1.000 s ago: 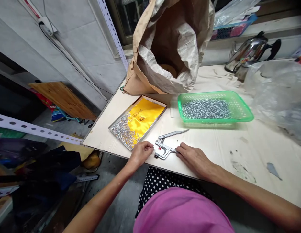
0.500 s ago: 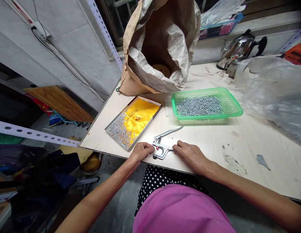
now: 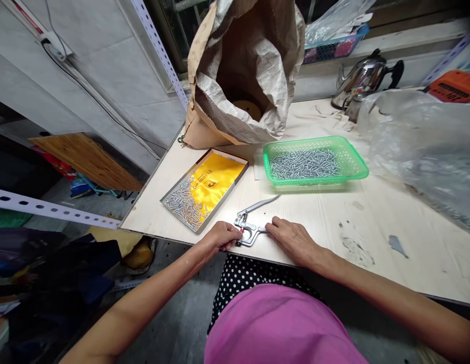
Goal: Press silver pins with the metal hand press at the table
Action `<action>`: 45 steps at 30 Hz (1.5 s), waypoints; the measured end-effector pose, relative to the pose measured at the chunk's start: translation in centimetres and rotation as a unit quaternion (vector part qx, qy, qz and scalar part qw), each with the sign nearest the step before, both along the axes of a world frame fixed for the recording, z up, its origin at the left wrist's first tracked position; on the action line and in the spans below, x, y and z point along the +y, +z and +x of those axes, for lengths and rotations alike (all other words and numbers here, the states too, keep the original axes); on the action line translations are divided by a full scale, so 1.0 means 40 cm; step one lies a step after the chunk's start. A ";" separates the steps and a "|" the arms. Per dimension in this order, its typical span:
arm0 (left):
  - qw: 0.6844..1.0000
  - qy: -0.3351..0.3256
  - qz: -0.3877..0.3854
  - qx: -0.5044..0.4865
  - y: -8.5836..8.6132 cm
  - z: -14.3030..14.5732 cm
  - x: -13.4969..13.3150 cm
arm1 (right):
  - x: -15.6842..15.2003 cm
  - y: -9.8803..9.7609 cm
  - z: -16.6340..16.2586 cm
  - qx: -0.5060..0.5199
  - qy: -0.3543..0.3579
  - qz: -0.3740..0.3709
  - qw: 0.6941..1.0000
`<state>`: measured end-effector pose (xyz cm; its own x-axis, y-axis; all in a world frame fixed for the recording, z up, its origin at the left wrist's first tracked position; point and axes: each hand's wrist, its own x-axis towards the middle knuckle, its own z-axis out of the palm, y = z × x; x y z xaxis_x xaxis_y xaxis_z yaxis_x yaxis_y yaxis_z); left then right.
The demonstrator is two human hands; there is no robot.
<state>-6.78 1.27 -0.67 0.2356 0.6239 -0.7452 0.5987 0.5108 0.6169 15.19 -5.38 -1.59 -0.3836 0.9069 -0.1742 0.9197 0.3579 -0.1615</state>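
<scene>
1. A pair of silver metal snap pliers with a small red part at the head [image 3: 249,228] lies flat near the front edge of the pale wood-grain table [image 3: 371,222], its long upper handle angled up and away toward the right.
2. The left hand [image 3: 221,236] rests at the head end of the pliers, fingers curled in with the tips pinched together right against the tool's jaws; whether that grip holds a small part cannot be told.
3. The right hand [image 3: 291,240] lies palm down on the table, its fingertips pressing on the lower handle of the pliers; the grip is not closed round the handle.
4. Just beyond the left hand sits a shallow rectangular box lined with yellow satin cloth [image 3: 205,188], with small silver metal pieces heaped in its near left corner.
5. Behind the pliers and to the right stands a green plastic mesh basket [image 3: 354,157] filled with similar silver pieces.
6. A large crumpled brown paper sack [image 3: 253,60] stands open at the back of the table.
7. A steel kettle with a black handle [image 3: 362,78] and a clear plastic bag [image 3: 424,141] lie at the far right.
</scene>
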 end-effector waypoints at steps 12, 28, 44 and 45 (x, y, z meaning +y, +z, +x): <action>0.996 -0.059 -0.053 0.050 0.022 0.005 0.023 | 0.002 0.002 0.001 -0.007 0.007 0.008 1.000; 0.986 -0.102 -0.109 0.072 0.031 -0.002 0.022 | 0.003 0.047 0.017 0.062 0.014 -0.039 0.997; 0.990 -0.071 -0.104 0.056 0.029 -0.006 0.007 | 0.131 -0.004 0.080 0.056 0.084 0.016 0.995; 0.991 -0.065 -0.104 0.059 0.031 -0.004 0.004 | 0.123 0.001 0.077 0.050 0.085 0.024 0.995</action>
<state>-6.96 1.42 0.56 0.2082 0.4232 -0.8818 0.7291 0.5338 0.4283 18.27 -0.46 -1.57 -0.5451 0.8340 -0.0851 0.8254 0.5161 -0.2287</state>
